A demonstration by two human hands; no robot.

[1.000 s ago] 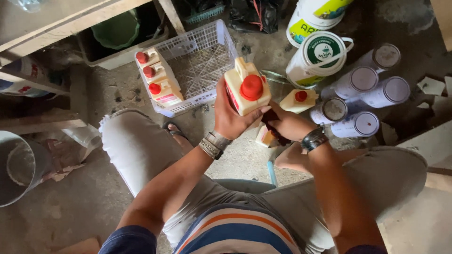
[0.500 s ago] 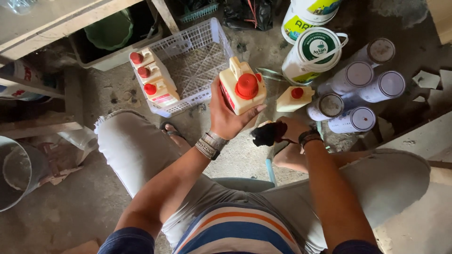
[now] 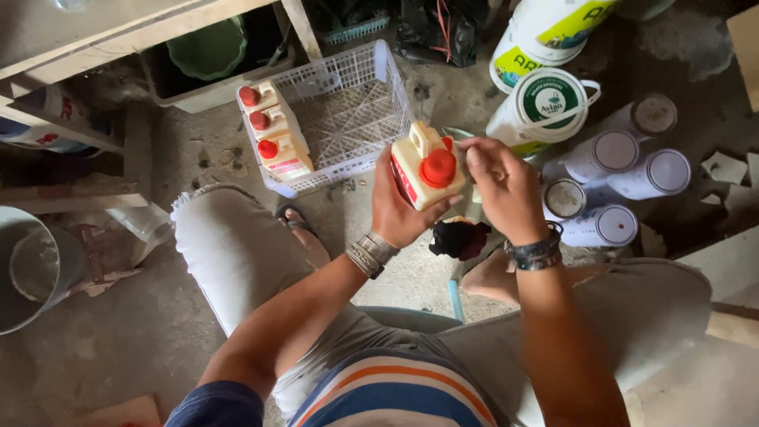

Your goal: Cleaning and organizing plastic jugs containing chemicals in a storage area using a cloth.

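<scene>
My left hand (image 3: pixel 391 212) grips a cream plastic jug (image 3: pixel 415 178) with a red cap, held up in front of me over the concrete floor. My right hand (image 3: pixel 502 190) is beside the jug on its right, with the fingertips touching its top near the cap. A dark cloth (image 3: pixel 458 237) hangs from under that palm, between my two wrists. Three more cream jugs with red caps (image 3: pixel 273 130) stand in a row at the left end of a white plastic basket (image 3: pixel 379 75).
White paint buckets (image 3: pixel 545 103) and several white cans lying on their sides (image 3: pixel 624 170) are at the right. A metal bucket (image 3: pixel 24 269) is at the left edge. A green tub (image 3: pixel 209 47) sits under a wooden shelf. My knees frame the floor.
The jug in my left hand has turned and come slightly lower. My right hand rose from below and put its fingers on the jug's top, the cloth still with it.
</scene>
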